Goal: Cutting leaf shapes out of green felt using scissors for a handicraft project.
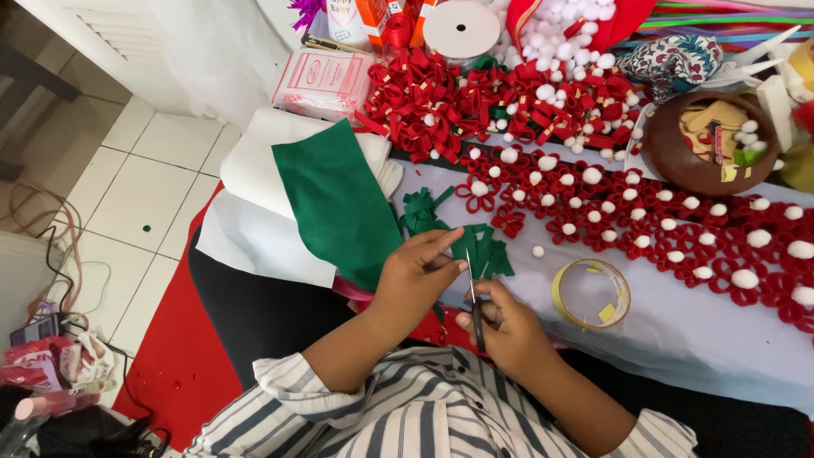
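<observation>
**A:** From the head camera, what are the hands on?

**B:** The right hand [509, 326] is closed around a pair of scissors [475, 301], fingers through the handles, blades pointing up and away from the body. The left hand [417, 276] pinches a small green felt piece [462, 246] between thumb and fingertips, closed on it.

**A:** Where does that piece lie from the scissors?

**B:** Just beyond the blade tips and slightly to their left, almost touching. The scissors' long axis runs nearly straight away from the person, so the felt sits in line with it. The left hand is the nearer one to the felt; the right meets it only through the blades. Whether the blades are parted I cannot tell; they look thin and close together.

**A:** And around the scissors?

**B:** A little pile of cut green felt strips [487, 250] lies just past the tips, on a pale blue cloth [678, 331]. Right of the scissors, near them, is a roll of yellow tape [591, 293]. Left of them spreads a large green felt sheet [335, 199] over white sheets [250, 199]. Farther beyond, well apart, are rows of red ribbon flowers with white pompoms [644, 225], a heap of red bows [475, 102], and a brown bowl [670, 153].
</observation>
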